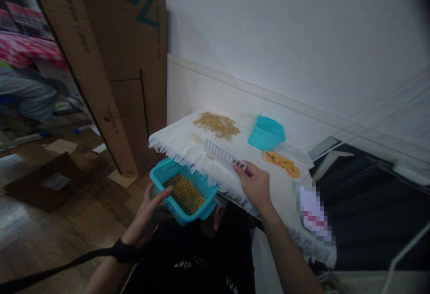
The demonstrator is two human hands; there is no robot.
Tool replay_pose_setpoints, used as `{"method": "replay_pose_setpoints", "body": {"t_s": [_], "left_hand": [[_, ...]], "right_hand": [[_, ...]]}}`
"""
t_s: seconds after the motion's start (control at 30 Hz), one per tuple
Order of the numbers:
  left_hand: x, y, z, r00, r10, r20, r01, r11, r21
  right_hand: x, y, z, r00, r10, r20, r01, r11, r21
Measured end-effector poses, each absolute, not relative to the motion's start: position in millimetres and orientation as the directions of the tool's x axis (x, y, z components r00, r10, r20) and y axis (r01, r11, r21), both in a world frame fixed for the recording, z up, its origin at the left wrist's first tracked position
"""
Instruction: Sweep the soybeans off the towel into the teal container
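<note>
My left hand (148, 215) grips a teal plastic basket (183, 191) partly filled with yellow beans, held just below the front edge of a table covered by a white fringed cloth (188, 148). My right hand (255, 182) is closed on the near end of a white slotted plastic board (223, 154) that lies on the cloth, pointing toward a loose pile of beans (218, 125) farther back. A few stray beans lie beside the board.
A second teal basket (266, 133) stands at the back of the table, with a yellow cloth or bag (281, 162) beside it. Tall cardboard boxes (117, 61) lean on the left. A dark case (369, 204) sits to the right. The floor is wooden.
</note>
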State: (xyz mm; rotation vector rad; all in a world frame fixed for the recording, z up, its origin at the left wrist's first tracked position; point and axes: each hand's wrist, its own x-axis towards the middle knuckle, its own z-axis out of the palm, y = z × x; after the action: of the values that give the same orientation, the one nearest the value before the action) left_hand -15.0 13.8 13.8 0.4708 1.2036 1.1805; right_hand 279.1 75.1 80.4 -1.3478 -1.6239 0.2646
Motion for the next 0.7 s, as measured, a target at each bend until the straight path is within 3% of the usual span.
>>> {"method": "replay_pose_setpoints", "body": {"t_s": [0.4,0.6,0.7], "left_hand": [[-15,14,16,-0.085,0.881,-0.465,-0.427,0.390,0.816],[-16,12,14,-0.053,0.888,-0.457,-0.416,0.397,0.818],[-16,13,11,-0.060,0.881,-0.469,-0.416,0.405,0.814]], "right_hand": [[264,26,79,0.029,0.835,0.549,0.614,0.419,-0.669],[283,58,86,0.278,0.799,0.534,0.555,0.320,-0.768],[292,103,85,0.375,0.802,0.465,0.361,0.335,-0.870]]}}
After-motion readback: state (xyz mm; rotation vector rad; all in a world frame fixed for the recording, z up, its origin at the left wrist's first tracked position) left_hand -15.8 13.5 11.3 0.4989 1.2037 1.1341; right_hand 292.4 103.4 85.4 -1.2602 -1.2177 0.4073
